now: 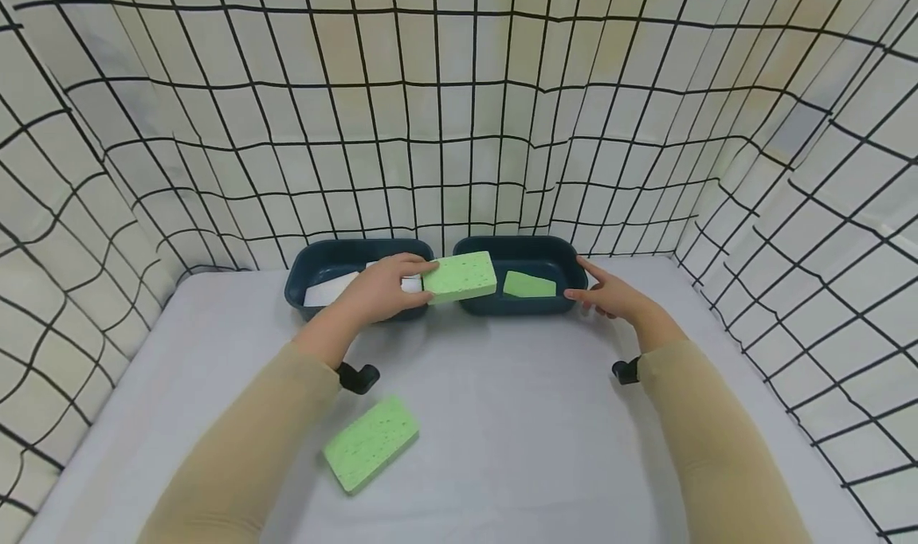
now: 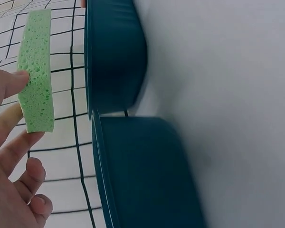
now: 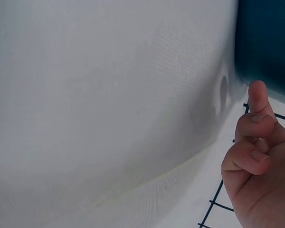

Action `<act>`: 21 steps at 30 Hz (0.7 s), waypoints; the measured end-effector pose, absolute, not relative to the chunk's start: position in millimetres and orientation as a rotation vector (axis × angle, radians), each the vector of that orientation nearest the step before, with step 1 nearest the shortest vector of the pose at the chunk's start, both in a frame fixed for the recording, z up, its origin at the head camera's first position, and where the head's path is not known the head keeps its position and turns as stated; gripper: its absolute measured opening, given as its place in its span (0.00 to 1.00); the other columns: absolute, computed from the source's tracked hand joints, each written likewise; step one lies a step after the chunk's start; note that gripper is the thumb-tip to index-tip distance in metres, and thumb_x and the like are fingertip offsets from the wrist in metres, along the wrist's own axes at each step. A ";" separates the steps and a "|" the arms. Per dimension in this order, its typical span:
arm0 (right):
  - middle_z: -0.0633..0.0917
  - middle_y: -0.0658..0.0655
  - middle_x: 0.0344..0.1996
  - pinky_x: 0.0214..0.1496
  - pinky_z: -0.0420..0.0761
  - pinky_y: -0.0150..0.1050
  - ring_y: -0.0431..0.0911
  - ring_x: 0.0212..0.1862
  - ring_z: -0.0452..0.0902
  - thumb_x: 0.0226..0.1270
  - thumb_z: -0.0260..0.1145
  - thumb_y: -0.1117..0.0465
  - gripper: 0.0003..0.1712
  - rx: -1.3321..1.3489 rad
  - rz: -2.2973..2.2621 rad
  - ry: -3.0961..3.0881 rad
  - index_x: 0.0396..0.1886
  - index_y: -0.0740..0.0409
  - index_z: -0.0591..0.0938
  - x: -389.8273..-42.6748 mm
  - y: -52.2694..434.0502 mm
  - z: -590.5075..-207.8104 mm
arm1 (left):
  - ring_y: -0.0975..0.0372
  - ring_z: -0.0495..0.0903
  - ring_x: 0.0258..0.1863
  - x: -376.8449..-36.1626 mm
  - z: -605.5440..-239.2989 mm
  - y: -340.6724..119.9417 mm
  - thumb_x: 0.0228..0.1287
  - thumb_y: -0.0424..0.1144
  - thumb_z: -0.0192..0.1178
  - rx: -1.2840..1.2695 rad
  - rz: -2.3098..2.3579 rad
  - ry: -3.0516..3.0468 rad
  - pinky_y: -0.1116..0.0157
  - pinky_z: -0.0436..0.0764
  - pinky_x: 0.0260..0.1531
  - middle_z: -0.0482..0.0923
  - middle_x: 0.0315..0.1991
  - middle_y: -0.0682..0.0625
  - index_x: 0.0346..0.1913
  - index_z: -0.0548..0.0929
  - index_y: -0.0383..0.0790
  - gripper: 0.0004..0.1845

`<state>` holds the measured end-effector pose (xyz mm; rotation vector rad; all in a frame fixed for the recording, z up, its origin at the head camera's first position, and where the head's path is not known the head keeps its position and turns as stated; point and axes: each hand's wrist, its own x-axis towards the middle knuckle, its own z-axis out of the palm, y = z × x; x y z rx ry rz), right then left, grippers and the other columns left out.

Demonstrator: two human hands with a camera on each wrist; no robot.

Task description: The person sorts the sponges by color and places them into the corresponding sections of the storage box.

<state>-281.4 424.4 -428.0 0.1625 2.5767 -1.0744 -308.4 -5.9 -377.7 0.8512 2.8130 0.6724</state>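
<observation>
My left hand (image 1: pixel 390 287) pinches a green sponge (image 1: pixel 462 276) between thumb and fingers, above the gap between two dark blue bins. In the left wrist view the thumb lies on one face of that sponge (image 2: pixel 37 71), and the two outer fingers curl free. My right hand (image 1: pixel 608 291) grips the right end of the right bin (image 1: pixel 518 305), thumb on the near side and index finger at the far corner. Its other fingers curl below the bin in the right wrist view. A green sponge (image 1: pixel 529 284) lies inside this bin.
White pieces (image 1: pixel 330 290) lie in the left bin (image 1: pixel 307 267), partly hidden by my left hand. Another green sponge (image 1: pixel 371 444) rests on the white table (image 1: pixel 516 424) near my left forearm. Black wire grid (image 1: pixel 437 84) stands behind the bins and along both sides.
</observation>
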 end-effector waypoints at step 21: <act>0.84 0.59 0.41 0.26 0.65 0.37 0.48 0.26 0.66 0.66 0.65 0.37 0.54 0.183 -1.077 2.600 0.80 0.28 0.40 -284.1 422.4 -431.1 | 0.50 0.69 0.68 -337.5 -391.5 124.8 0.65 0.59 0.62 0.805 0.562 2.821 0.47 0.68 0.66 0.71 0.69 0.51 0.71 0.73 0.60 0.31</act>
